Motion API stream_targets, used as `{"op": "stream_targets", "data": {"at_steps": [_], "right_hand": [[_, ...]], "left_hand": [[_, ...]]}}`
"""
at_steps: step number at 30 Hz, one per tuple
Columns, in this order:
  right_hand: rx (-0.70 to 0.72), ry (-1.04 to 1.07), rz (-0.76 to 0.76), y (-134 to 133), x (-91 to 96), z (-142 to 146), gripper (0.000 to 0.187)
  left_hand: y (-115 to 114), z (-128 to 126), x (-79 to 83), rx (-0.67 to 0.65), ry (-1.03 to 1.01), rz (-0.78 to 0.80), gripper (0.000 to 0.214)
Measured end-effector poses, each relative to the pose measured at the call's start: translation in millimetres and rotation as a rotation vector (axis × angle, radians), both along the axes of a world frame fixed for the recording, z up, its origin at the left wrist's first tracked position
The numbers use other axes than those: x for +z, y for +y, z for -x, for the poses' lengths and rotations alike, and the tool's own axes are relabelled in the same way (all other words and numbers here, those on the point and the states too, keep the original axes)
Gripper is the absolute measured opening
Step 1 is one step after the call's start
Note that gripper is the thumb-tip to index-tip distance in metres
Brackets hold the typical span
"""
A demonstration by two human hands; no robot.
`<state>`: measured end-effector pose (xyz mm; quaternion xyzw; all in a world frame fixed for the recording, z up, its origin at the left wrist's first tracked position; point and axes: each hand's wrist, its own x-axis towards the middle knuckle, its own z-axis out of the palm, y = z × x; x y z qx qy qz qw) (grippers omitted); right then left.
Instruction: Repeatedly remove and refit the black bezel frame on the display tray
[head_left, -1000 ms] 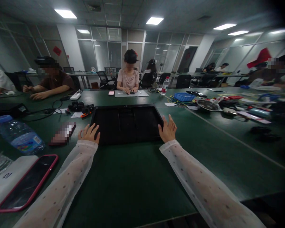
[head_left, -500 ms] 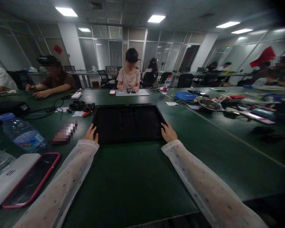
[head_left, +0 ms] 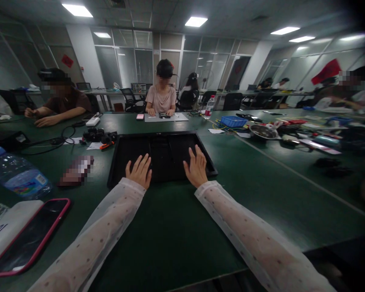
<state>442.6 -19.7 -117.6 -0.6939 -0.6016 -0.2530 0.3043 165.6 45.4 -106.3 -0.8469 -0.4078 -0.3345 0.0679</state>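
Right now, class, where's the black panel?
In the head view, the black panel lies centrally on the green table, beneath the left hand and right hand.

The white case bears two dark characters, possibly "IO" or "10" (it lies at a slant). The label on the blue-capped bottle and the mark on the black tray are illegible.

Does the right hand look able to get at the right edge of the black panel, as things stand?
Probably yes. The right hand appears open, just inward of that edge of the black panel, and nothing visible stands between them.
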Motion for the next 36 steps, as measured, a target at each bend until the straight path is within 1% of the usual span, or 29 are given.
{"op": "stream_targets", "data": {"at_steps": [2,5,7,10,15,21,29,34,36], "right_hand": [[0.075,-0.055,0.105,2,-6.0,12,0.056],[0.136,-0.082,0.240,3,-13.4,16,0.048],[0.138,-0.071,0.274,4,-14.6,14,0.047],[0.141,-0.060,0.300,4,-12.3,11,0.047],[0.146,-0.053,0.304,3,-10.0,12,0.048],[0.144,-0.013,0.272,3,-12.1,11,0.061],[0.167,0.001,0.275,3,-12.8,10,0.059],[0.177,0.046,0.258,4,-13.4,8,0.069],[0.184,0.056,0.258,4,-12.9,8,0.068]], "left_hand": [[1,-15,-8.6,-0.035,0.092,0.075,0.053],[6,-23,-18.6,-0.042,0.195,0.184,0.052],[8,-22,-20.8,-0.037,0.223,0.215,0.053],[9,-20,-19.3,-0.038,0.238,0.231,0.054],[8,-21,-17.1,-0.036,0.222,0.226,0.052],[8,-20,-19.6,-0.050,0.199,0.208,0.050],[6,-19,-21.4,-0.070,0.129,0.135,0.043],[5,-19,-17.8,-0.090,0.122,0.118,0.043],[4,-19,-16.2,-0.086,0.125,0.123,0.042]]}}
